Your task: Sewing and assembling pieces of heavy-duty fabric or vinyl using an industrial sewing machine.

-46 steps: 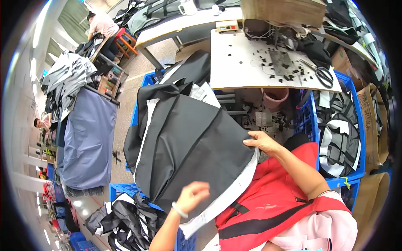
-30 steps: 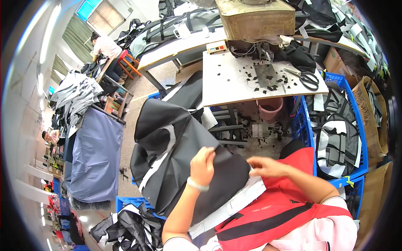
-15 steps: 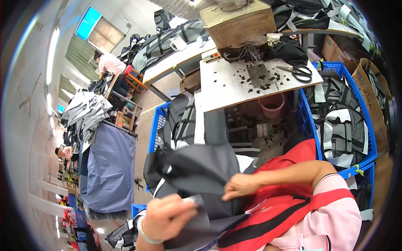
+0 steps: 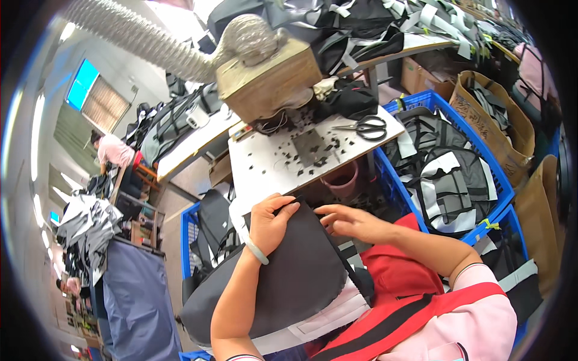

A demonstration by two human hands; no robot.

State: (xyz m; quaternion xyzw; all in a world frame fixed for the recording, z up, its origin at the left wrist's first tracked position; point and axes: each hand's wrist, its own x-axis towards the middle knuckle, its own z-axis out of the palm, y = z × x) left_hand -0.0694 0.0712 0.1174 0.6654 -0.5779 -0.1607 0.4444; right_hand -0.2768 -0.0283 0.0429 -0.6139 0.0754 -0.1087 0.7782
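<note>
A large dark grey fabric panel (image 4: 295, 271) with a white lower strip (image 4: 328, 316) hangs over my lap, its top corner raised toward the white worktable. My left hand (image 4: 271, 225) pinches that top edge between thumb and fingers. Just right of the corner is my right hand (image 4: 352, 222), its fingers loosely bent and apart, with nothing visible in them. On the worktable (image 4: 262, 180) beyond lie black-handled scissors (image 4: 368, 127) and many small black scraps around a dark metal plate (image 4: 310, 147).
A box-shaped machine hood (image 4: 268, 78) with a silver duct (image 4: 138, 36) stands over the table. Blue crates (image 4: 445, 102) of sewn grey-black pieces flank me. A pink bin (image 4: 340, 180) is under the table. Farther left, a person (image 4: 114, 150) sits working.
Both hands have moved up and forward with the panel, which is now spread and raised toward the table edge. My right hand's fingers have loosened. The view has shifted to the right.
</note>
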